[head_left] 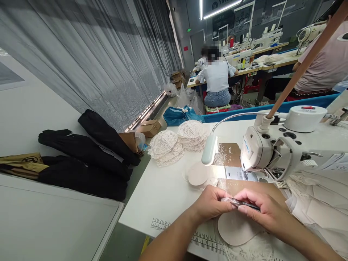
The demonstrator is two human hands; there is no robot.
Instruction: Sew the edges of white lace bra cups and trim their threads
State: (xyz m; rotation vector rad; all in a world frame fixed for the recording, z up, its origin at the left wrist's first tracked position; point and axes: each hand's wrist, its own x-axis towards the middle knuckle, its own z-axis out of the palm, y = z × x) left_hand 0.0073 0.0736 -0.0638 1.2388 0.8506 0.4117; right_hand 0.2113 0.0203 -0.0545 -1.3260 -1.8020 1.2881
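Over the front of the white sewing table (pixel 152 192), my left hand (pixel 208 203) is closed, thumb and fingers pinching a small whitish piece of material (pixel 226 199). Close against it, my right hand (pixel 268 212) grips a slim dark tool with a metal tip, which looks like thread snips (pixel 249 205). The tip meets the pinched material; whether it cuts I cannot tell. Beneath both hands lies a pale rounded fabric pad (pixel 235 230), with lace (pixel 251 250) under its lower edge. Another pale oval pad (pixel 197 174) rests on lace beyond my left hand.
A white sewing machine (pixel 257 150) stands right of centre, with a small lamp (pixel 209 149) beside it. Stacked lace pieces (pixel 164 145) sit at the table's far left. Pale fabric (pixel 320 206) is heaped at right. Co-workers (pixel 216 78) sit at machines further back.
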